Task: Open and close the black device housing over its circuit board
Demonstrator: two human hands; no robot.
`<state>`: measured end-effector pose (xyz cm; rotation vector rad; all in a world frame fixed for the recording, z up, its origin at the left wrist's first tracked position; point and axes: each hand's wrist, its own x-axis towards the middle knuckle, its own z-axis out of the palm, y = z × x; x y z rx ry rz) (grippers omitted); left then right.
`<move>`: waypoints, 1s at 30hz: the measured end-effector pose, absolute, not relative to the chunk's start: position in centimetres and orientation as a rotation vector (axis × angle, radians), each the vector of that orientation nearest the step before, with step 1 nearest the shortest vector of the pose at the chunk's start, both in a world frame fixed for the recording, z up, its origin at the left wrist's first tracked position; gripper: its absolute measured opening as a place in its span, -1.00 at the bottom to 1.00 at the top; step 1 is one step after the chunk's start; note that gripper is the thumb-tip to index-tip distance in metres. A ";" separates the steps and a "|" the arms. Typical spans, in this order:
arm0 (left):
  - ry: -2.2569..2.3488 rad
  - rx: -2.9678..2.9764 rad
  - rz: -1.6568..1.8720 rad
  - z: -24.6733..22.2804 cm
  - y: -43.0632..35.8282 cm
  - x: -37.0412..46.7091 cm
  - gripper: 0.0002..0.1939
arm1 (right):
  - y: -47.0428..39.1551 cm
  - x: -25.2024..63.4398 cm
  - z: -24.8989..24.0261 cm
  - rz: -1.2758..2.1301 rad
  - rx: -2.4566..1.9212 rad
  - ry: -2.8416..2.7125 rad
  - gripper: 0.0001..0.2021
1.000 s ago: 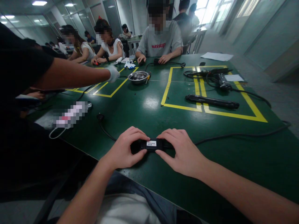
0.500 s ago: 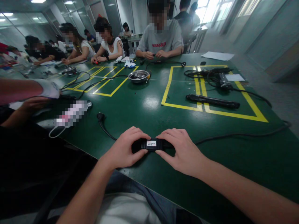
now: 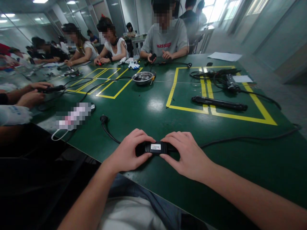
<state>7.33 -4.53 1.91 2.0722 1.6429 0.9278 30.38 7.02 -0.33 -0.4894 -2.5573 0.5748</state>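
Near the table's front edge, a black in-line cord box (image 3: 157, 151) with a white printed label lies between my two hands. My left hand (image 3: 131, 150) pinches its left end between thumb and fingers. The right end is pinched the same way by my right hand (image 3: 185, 153). From the left side a black cord runs to a power plug (image 3: 104, 119) lying on the table. On the right, the cord (image 3: 244, 139) stretches across to the table's far right side.
On the green table (image 3: 134, 111), a metal bowl (image 3: 143, 78) holds small parts. To the right lie a long black bar (image 3: 219, 104) and bundled black cables (image 3: 223, 76). A blurred-out pinkish-white item (image 3: 76, 115) sits left. A co-worker's hands (image 3: 35, 92) hold a black tool-like object.
My hands and the cord box stay in place. At left, a neighbour's gloved arm has drawn back, uncovering hands with a black object. The person opposite has raised a small dark item.
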 end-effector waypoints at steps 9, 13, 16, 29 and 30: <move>1.626 2.063 0.931 2.1 -4.5 7.4 -0.73 | 7.0 30.4 -0.5 0.584 -0.527 -2.557 -0.78; 1.756 2.009 1.030 1.7 -4.6 7.2 -0.70 | 7.0 30.5 -0.9 0.580 -0.620 -2.450 -0.59; 1.929 1.935 1.121 0.9 -4.3 7.0 -0.75 | 7.1 30.5 -0.9 0.562 -0.610 -2.457 -0.75; 1.885 2.115 0.984 1.5 -4.4 6.9 -0.94 | 6.8 30.4 -0.9 0.451 -0.531 -2.541 -0.92; 1.839 2.139 0.921 1.6 -4.5 6.9 -0.95 | 6.7 30.5 -0.9 0.456 -0.541 -2.545 -0.92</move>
